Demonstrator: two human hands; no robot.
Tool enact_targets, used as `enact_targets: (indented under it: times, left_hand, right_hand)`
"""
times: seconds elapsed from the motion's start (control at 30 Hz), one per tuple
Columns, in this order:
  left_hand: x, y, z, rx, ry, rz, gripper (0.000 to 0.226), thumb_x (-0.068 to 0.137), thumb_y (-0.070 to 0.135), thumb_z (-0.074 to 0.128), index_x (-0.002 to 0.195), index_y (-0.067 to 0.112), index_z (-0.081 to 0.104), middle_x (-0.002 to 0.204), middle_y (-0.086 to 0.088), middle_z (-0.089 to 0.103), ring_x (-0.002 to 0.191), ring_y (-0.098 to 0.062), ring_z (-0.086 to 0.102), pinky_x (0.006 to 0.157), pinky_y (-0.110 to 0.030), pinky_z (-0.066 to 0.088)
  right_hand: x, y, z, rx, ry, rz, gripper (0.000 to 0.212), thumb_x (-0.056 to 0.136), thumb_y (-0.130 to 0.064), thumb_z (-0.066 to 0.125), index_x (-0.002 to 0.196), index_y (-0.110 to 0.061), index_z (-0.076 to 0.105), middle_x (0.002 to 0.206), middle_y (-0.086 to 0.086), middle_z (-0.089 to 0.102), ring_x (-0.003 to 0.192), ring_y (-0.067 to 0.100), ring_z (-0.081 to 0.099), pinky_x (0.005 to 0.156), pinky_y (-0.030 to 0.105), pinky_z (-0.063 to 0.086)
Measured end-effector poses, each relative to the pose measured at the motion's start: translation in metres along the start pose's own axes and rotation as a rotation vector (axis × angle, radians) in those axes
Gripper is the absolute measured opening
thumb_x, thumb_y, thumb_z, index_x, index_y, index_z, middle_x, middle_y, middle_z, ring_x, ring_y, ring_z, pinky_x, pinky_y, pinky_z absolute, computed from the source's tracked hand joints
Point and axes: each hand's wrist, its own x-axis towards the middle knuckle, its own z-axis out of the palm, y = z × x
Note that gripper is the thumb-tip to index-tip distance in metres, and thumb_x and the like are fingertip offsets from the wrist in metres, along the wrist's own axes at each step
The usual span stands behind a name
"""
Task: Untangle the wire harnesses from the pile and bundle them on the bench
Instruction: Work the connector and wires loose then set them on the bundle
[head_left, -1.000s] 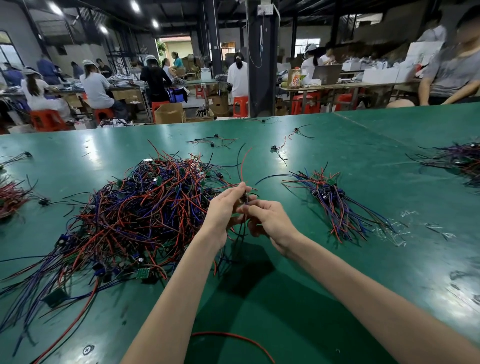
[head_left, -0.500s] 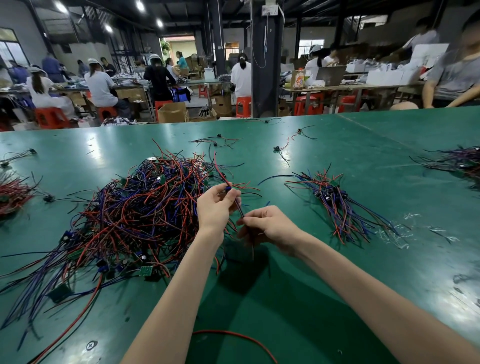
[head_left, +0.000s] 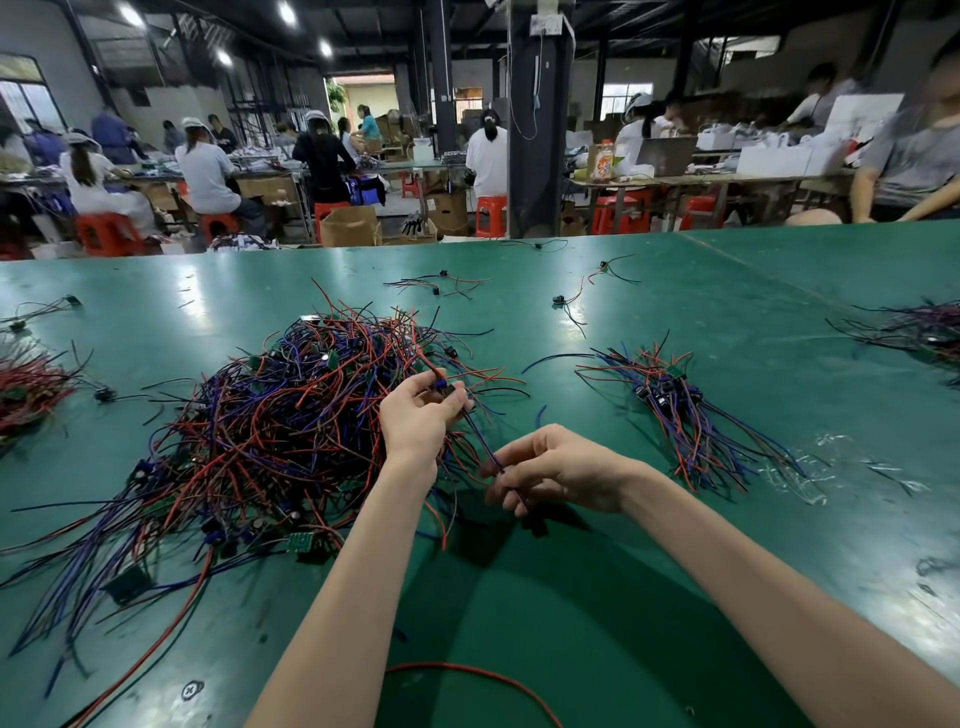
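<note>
Pile (head_left: 249, 421): red, blue and black wires are tangled on the green tabletop (head_left: 701, 301)
Left grip (head_left: 415, 418): a wire harness (head_left: 477, 434) is pinched at its connector end
Right grip (head_left: 563, 470): the same harness is pinched lower down
Bundle (head_left: 680, 415): laid apart, to the right

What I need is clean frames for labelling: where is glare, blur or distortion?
Head view: lamp glare on the bench at left; the person at far right is blurred; frame edges stretch, wide-angle; left hand, right hand, the harness they pinch and the pile are sharp.
</note>
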Motion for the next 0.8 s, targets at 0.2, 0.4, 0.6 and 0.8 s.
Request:
enact_targets:
  times: [0.2, 0.4, 0.6, 0.8]
  left_hand:
    - [0.003, 0.003, -0.003, -0.030, 0.030, 0.027, 0.029, 0.082, -0.014, 0.063, 0.104, 0.002, 0.055, 0.075, -0.009, 0.062, 0.054, -0.012, 0.062, 0.068, -0.025, 0.055]
    - [0.007, -0.001, -0.004, -0.011, 0.052, 0.029, 0.029, 0.082, -0.013, 0.064, 0.101, 0.006, 0.055, 0.077, -0.008, 0.064, 0.060, -0.017, 0.062, 0.075, -0.031, 0.056]
    - [0.007, -0.008, -0.003, -0.010, 0.040, 0.036, 0.030, 0.081, -0.014, 0.064, 0.100, 0.007, 0.055, 0.077, -0.009, 0.064, 0.055, -0.015, 0.063, 0.073, -0.030, 0.057]
    - [0.007, -0.008, -0.004, -0.028, 0.059, 0.055, 0.029, 0.080, -0.013, 0.066, 0.096, 0.010, 0.057, 0.078, -0.009, 0.065, 0.054, -0.014, 0.063, 0.060, -0.021, 0.057]
  right_hand:
    - [-0.003, 0.000, -0.004, -0.022, -0.131, 0.022, 0.023, 0.088, 0.010, 0.051, 0.110, 0.009, 0.057, 0.080, 0.014, 0.070, 0.063, 0.015, 0.065, 0.061, 0.022, 0.055]
    - [-0.011, 0.004, -0.009, -0.030, -0.128, 0.030, 0.018, 0.090, 0.007, 0.049, 0.105, 0.007, 0.060, 0.075, 0.013, 0.068, 0.060, 0.015, 0.064, 0.057, 0.022, 0.054]
    - [-0.013, 0.006, -0.012, -0.029, -0.080, 0.097, 0.020, 0.091, 0.002, 0.046, 0.099, 0.005, 0.064, 0.060, 0.009, 0.064, 0.045, 0.012, 0.057, 0.043, 0.019, 0.047]
    - [-0.008, 0.010, -0.010, 0.022, -0.012, 0.117, 0.019, 0.089, 0.004, 0.047, 0.096, 0.004, 0.065, 0.058, 0.010, 0.060, 0.039, 0.011, 0.049, 0.036, 0.017, 0.040]
